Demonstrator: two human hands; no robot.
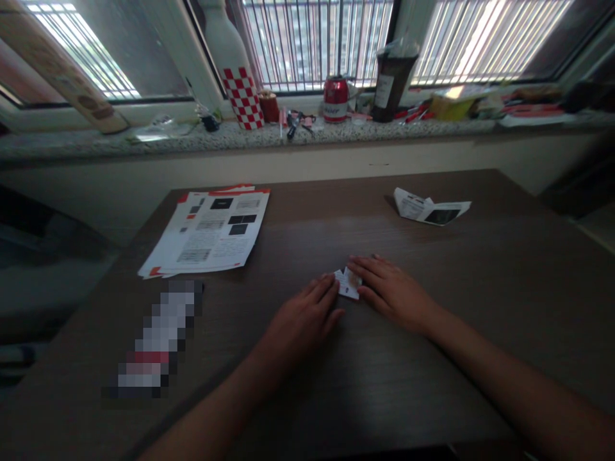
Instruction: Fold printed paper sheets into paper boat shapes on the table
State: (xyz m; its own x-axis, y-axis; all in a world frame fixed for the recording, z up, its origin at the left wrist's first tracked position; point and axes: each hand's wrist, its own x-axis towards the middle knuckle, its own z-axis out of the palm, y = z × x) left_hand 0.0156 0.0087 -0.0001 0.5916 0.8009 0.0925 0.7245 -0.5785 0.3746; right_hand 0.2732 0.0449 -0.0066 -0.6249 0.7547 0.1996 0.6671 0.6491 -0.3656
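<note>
White paper (small, folded) lies under both hands' flattened grip.

Barred windows light a dark wooden table.

Red can, possibly a phone

open tabletop at right, papers at left
</note>
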